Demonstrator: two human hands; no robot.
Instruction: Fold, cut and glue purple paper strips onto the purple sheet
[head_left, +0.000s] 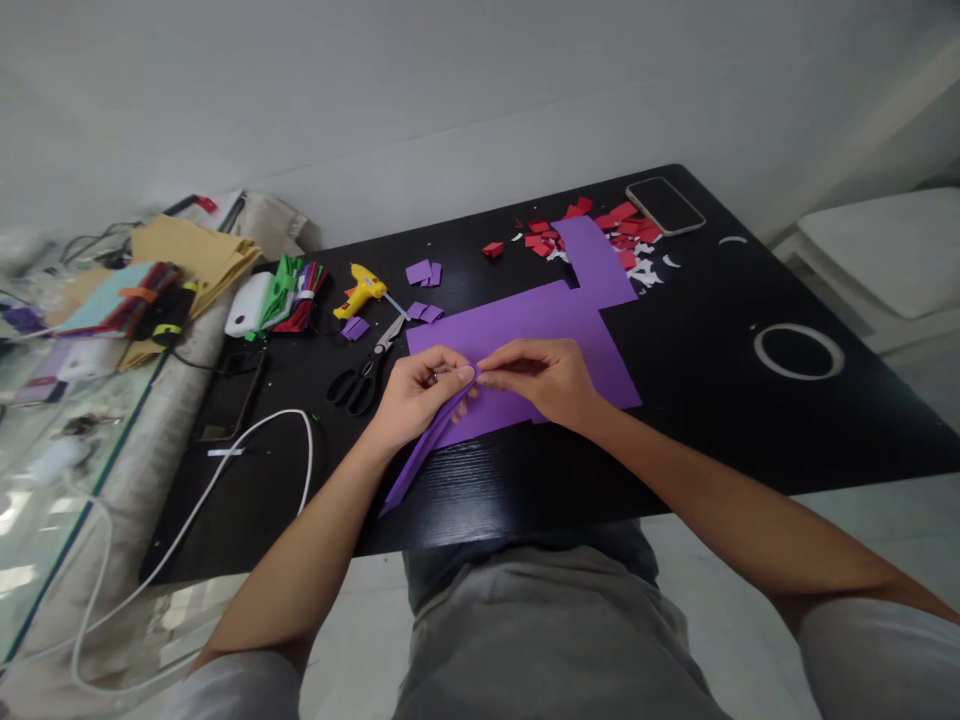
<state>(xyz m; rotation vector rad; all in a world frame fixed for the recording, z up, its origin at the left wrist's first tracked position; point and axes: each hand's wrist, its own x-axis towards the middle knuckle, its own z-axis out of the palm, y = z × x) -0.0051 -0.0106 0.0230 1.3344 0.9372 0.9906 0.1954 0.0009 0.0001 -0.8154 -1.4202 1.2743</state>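
Observation:
My left hand [421, 392] and my right hand [546, 378] meet over the black table [750, 420], both pinched on the top end of a long purple paper strip [420, 458]. The strip hangs down and to the left, toward the table's front edge. Beneath my hands lies a large purple sheet [525, 330], with a second purple piece [598, 258] lying across its far right corner. Black-handled scissors [363, 378] lie just left of my left hand.
A yellow glue gun [361, 290] and small purple squares [422, 272] lie behind the scissors. Red and white scraps [622, 232] and a phone [664, 205] sit at the far right. A white cable [247, 440], a dark phone [231, 397], folded coloured paper [294, 292] occupy the left.

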